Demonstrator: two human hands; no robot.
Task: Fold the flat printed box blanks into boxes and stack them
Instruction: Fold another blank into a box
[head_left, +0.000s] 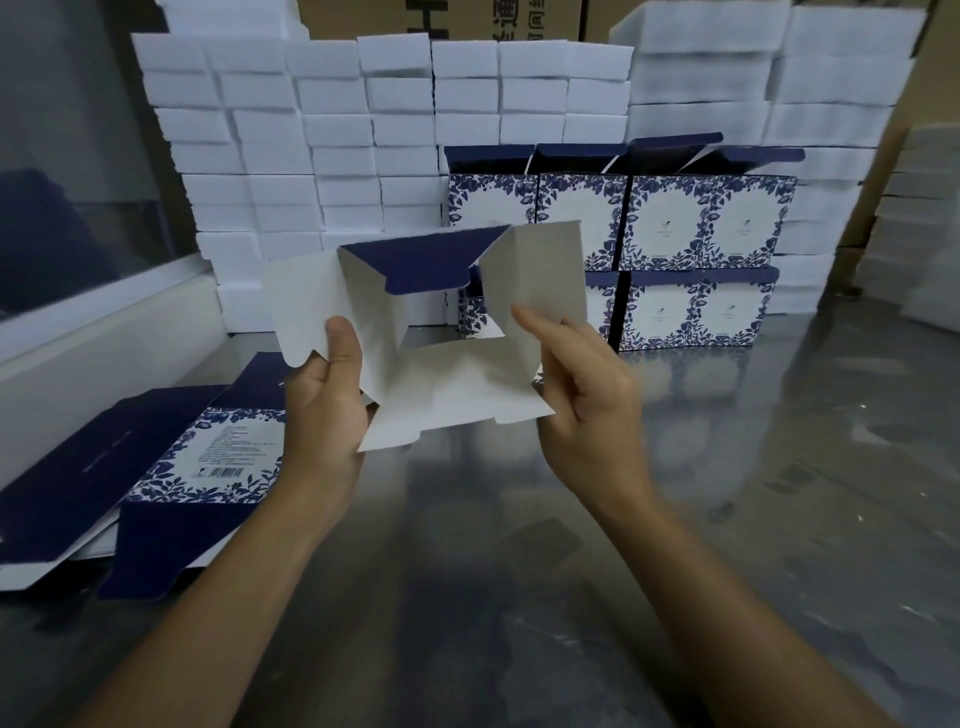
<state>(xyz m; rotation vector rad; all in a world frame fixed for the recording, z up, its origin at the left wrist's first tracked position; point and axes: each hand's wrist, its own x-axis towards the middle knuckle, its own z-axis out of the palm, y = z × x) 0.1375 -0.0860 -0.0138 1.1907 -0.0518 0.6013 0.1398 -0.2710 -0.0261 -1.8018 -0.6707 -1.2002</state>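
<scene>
grey table (727, 519), half-folded box blank (447, 400) white inside, navy flap, each hand's grip pinching it

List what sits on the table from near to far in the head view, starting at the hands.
left hand and right hand gripping the half-folded box → stacked folded boxes → white foam blocks → brown cartons

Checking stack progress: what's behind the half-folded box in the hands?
Behind the half-folded box, two tiers of folded boxes stand before white foam blocks. The stack's lower-left part is covered.
</scene>
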